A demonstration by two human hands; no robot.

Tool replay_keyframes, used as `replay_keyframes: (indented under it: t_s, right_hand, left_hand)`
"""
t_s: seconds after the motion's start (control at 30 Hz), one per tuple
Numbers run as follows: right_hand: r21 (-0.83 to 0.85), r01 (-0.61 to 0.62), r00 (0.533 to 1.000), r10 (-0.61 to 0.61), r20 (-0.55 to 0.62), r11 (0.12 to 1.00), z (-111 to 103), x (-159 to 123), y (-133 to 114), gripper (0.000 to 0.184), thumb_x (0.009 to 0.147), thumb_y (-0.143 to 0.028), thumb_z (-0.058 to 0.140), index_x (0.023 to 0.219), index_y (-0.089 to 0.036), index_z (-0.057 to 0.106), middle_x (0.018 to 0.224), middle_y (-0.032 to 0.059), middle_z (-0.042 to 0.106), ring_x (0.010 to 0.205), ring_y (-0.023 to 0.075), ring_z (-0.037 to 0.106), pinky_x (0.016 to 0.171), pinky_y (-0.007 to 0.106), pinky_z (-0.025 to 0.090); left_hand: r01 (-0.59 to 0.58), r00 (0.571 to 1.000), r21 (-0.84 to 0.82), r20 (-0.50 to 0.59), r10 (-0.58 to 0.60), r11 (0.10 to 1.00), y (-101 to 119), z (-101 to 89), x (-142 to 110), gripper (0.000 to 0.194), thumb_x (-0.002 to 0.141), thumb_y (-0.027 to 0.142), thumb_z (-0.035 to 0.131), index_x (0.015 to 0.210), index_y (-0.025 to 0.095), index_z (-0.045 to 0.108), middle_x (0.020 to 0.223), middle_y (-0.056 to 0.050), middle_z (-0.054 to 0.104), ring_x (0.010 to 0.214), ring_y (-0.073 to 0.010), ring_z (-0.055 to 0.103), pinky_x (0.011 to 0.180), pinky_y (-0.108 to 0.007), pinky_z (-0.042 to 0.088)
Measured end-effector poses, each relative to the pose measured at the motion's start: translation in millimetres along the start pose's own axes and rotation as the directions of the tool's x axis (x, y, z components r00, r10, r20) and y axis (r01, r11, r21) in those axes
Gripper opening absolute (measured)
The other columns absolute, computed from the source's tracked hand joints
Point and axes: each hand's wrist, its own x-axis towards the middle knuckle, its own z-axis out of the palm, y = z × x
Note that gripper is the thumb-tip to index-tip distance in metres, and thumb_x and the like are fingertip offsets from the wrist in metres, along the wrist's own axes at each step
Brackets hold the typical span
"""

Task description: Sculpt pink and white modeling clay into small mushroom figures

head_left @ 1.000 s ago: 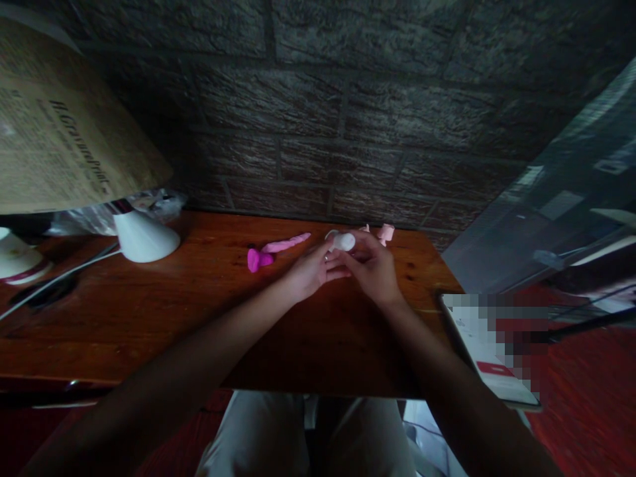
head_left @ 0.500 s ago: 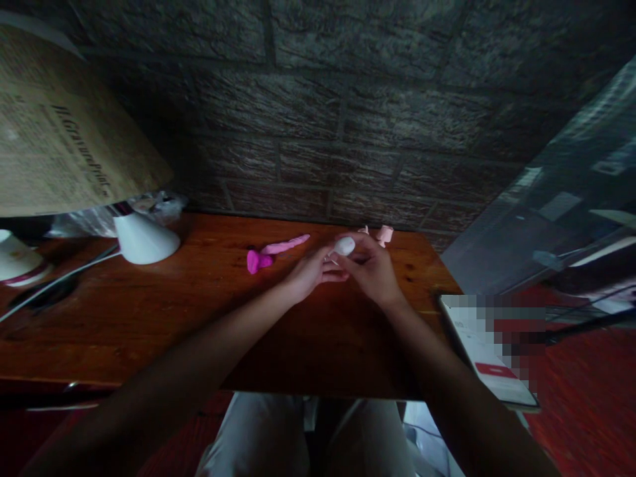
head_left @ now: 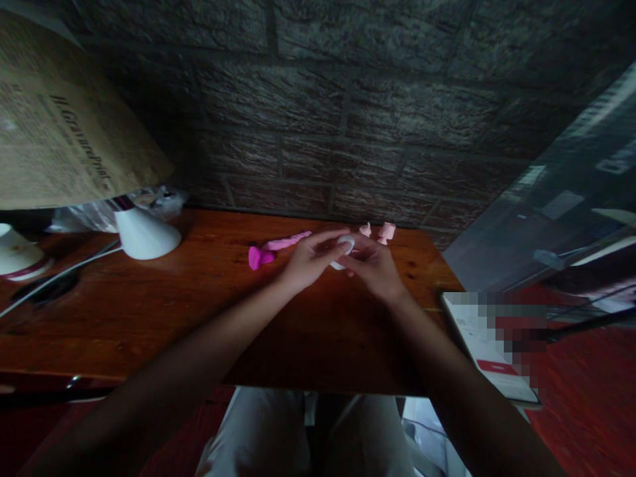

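Note:
Above the table, my left hand point(head_left: 312, 262) and my right hand point(head_left: 378, 266) meet with fingers curled around a small white clay lump point(head_left: 350, 241). My left thumb presses on its face, while the right fingers close on its other side. Parts of the lump are covered by the fingers. Left of the hands lies a magenta clay lump point(head_left: 258, 258), touching or close to a twisted pink clay strip point(head_left: 289, 241). Two pale pink clay pieces, a smaller one point(head_left: 365, 230) and a larger one point(head_left: 387, 231), stand just beyond my right hand.
A white lamp base point(head_left: 148, 235) with a printed paper shade point(head_left: 74, 126) stands at the left, near a paper cup point(head_left: 18, 252) and a cable. A brick wall point(head_left: 308, 112) backs the wooden table point(head_left: 149, 305). A partly pixelated tablet-like device point(head_left: 477, 331) sits at the right edge.
My left hand has come up around the white clay lump, its thumb now on it. The lump has turned and is more covered by fingers. The pink pieces stay put.

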Motion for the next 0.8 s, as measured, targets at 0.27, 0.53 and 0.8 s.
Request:
replay_keyframes:
  t_s: [0.27, 0.53, 0.8]
  right_hand:
    - [0.092, -0.063, 0.998, 0.066, -0.021, 0.994, 2, 1, 0, 0.049, 0.065, -0.034, 0.087, 0.107, -0.020, 0.066, 0.090, 0.0012, 0.072, 0.059, 0.0084, 0.057, 0.046, 0.019, 0.044]
    - [0.062, -0.146, 0.973, 0.132, 0.187, 0.987, -4, -5, -11, 0.032, 0.071, -0.030, 0.083, 0.100, -0.020, 0.074, 0.083, -0.0003, 0.072, 0.049, 0.0038, 0.045, 0.036, 0.016, 0.029]
    - [0.049, -0.159, 0.961, 0.143, 0.235, 0.986, -7, -5, -5, 0.034, 0.072, -0.031, 0.082, 0.104, -0.020, 0.074, 0.076, -0.0034, 0.068, 0.044, 0.0014, 0.038, 0.033, 0.015, 0.024]
  left_hand:
    - [0.016, 0.999, -0.132, -0.043, -0.021, 0.991, 0, 2.5, 1, 0.031, 0.080, 0.037, 0.076, 0.104, 0.019, 0.074, 0.127, -0.011, 0.069, 0.117, -0.0239, 0.064, 0.103, -0.041, 0.046]
    - [0.228, 0.947, -0.249, 0.282, -0.155, 0.941, 2, -16.3, 6, 0.029, 0.080, 0.033, 0.076, 0.106, 0.021, 0.074, 0.115, -0.007, 0.073, 0.106, -0.0225, 0.066, 0.089, -0.033, 0.050]
    - [0.233, 0.925, -0.239, 0.352, -0.140, 0.943, -1, -17.4, 5, 0.032, 0.078, 0.041, 0.078, 0.101, 0.017, 0.075, 0.112, -0.010, 0.072, 0.101, -0.0205, 0.065, 0.088, -0.032, 0.049]
